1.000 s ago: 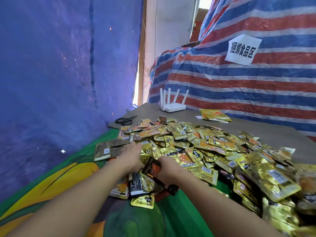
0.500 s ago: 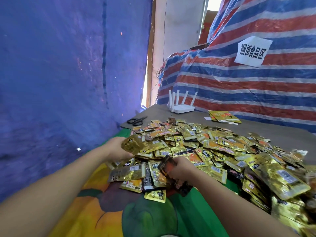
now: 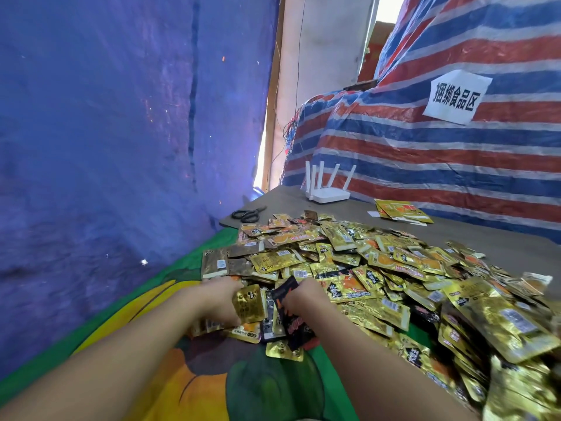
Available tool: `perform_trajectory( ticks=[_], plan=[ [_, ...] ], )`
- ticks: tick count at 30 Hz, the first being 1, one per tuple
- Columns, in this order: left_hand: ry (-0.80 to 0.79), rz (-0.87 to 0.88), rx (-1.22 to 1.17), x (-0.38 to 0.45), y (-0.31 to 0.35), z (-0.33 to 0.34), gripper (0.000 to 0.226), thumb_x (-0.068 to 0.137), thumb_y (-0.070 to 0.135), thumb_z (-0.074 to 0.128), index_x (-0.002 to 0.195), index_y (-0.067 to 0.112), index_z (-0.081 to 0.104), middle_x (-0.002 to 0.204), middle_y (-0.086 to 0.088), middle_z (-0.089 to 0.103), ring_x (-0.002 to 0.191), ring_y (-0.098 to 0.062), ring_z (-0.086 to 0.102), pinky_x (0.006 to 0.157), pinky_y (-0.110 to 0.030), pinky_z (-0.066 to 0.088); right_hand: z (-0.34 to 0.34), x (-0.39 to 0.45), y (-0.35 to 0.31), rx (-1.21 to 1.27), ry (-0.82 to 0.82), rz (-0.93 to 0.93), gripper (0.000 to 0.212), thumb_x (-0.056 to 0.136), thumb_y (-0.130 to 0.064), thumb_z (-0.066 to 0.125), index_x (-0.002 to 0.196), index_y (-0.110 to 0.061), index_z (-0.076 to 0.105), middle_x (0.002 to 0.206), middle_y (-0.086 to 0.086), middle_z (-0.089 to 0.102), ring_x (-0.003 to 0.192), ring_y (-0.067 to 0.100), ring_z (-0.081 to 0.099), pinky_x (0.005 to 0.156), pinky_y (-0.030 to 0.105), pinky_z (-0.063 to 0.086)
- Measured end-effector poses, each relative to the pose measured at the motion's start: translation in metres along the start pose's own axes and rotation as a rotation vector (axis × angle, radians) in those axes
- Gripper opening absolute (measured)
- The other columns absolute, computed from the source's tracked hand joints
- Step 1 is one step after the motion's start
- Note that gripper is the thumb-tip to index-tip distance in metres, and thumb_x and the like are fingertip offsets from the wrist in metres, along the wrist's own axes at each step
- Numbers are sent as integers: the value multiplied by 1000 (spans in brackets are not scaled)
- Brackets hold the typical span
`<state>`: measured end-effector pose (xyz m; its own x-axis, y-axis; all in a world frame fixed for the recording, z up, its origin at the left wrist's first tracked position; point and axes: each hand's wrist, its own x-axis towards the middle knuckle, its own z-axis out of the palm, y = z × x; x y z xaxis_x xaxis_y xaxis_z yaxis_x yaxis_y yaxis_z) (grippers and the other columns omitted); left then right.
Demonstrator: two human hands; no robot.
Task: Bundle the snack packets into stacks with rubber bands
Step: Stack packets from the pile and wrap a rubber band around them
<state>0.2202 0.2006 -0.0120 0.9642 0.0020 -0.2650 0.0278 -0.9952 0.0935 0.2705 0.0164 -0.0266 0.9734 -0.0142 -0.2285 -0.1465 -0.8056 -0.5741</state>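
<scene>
A big heap of gold foil snack packets (image 3: 379,268) covers the table in front of me and spreads to the right. My left hand (image 3: 218,299) is closed on one gold packet (image 3: 249,303), held at the heap's near left edge. My right hand (image 3: 303,299) grips a black and red packet (image 3: 291,317) right beside it; the two packets almost touch. Several loose packets lie under both hands. No rubber band is visible.
Black scissors (image 3: 249,214) lie at the table's far left corner. A white router (image 3: 329,194) stands at the back, a small packet stack (image 3: 400,209) to its right. A blue tarp hangs left, a striped tarp with a paper sign (image 3: 457,97) behind. A green and yellow cloth (image 3: 170,375) covers the near table.
My left hand lifted a gold packet from the heap and has brought it down and right, next to the black packet in my right hand. The right hand has stayed roughly put.
</scene>
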Motion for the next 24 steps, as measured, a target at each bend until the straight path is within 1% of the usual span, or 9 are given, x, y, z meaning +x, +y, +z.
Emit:
perform_trajectory(
  ticks=[2, 6, 9, 12, 15, 18, 20, 22, 24],
  plan=[
    [31, -6, 0, -3, -2, 1, 83, 80, 48, 73, 148, 19, 35, 145, -5, 40, 133, -27, 41, 107, -37, 39, -5, -1, 5, 105, 40, -3, 8, 90, -14, 62, 86, -13, 56, 87, 5, 65, 81, 22, 66, 81, 40, 60],
    [72, 33, -113, -14, -10, 4, 90, 81, 45, 74, 153, 23, 25, 145, -2, 33, 130, -24, 44, 103, -39, 46, -28, -7, 23, 317, 51, -79, 7, 93, -17, 67, 93, -11, 63, 89, 6, 70, 78, 22, 70, 66, 36, 59],
    [107, 27, -222, -27, -15, 3, 85, 80, 40, 76, 151, 32, 29, 140, 3, 44, 115, -21, 59, 90, -44, 56, -62, -11, 35, 616, -68, -124, 18, 91, -14, 69, 105, -8, 63, 95, 13, 71, 82, 29, 71, 74, 46, 60],
    [130, 20, -433, -37, -17, 3, 59, 82, 32, 76, 131, 34, 44, 103, 5, 62, 72, -14, 69, 51, -40, 60, -94, -12, 47, 379, -189, -194, 43, 88, -13, 73, 124, -13, 50, 105, 11, 65, 85, 29, 70, 59, 37, 59],
    [170, 21, -455, -47, -18, 5, 67, 82, 34, 77, 131, 30, 32, 106, 6, 54, 73, -11, 65, 42, -25, 51, -96, -20, 51, -48, -302, -221, 58, 88, -16, 72, 138, -23, 42, 111, 5, 62, 91, 24, 69, 61, 31, 59],
    [201, 44, -503, -55, -15, 12, 76, 81, 34, 78, 134, 34, 24, 134, -3, 49, 91, -16, 63, 53, -17, 42, -77, -29, 54, -363, -347, -270, 33, 90, -19, 69, 121, -15, 57, 105, 1, 64, 98, 21, 66, 80, 31, 59],
    [217, 49, -539, -64, -12, 18, 87, 79, 35, 80, 144, 35, 22, 146, -2, 43, 111, -20, 58, 76, -22, 45, -68, -34, 53, -436, -340, -294, 33, 91, -18, 69, 121, -14, 57, 99, -3, 61, 94, 16, 63, 73, 24, 53],
    [245, 48, -562, -74, -11, 23, 91, 78, 37, 80, 150, 31, 24, 146, 2, 43, 123, -15, 50, 92, -24, 42, -67, -40, 51, -443, -320, -316, 34, 92, -16, 66, 124, -12, 57, 98, -4, 61, 87, 12, 61, 65, 20, 48],
    [258, 48, -627, -85, -9, 25, 89, 78, 36, 81, 149, 28, 29, 137, 4, 50, 116, -11, 54, 87, -21, 45, -68, -47, 51, -435, -280, -337, 31, 92, -16, 66, 121, -11, 58, 101, -1, 63, 89, 13, 61, 67, 21, 49]
  ],
)
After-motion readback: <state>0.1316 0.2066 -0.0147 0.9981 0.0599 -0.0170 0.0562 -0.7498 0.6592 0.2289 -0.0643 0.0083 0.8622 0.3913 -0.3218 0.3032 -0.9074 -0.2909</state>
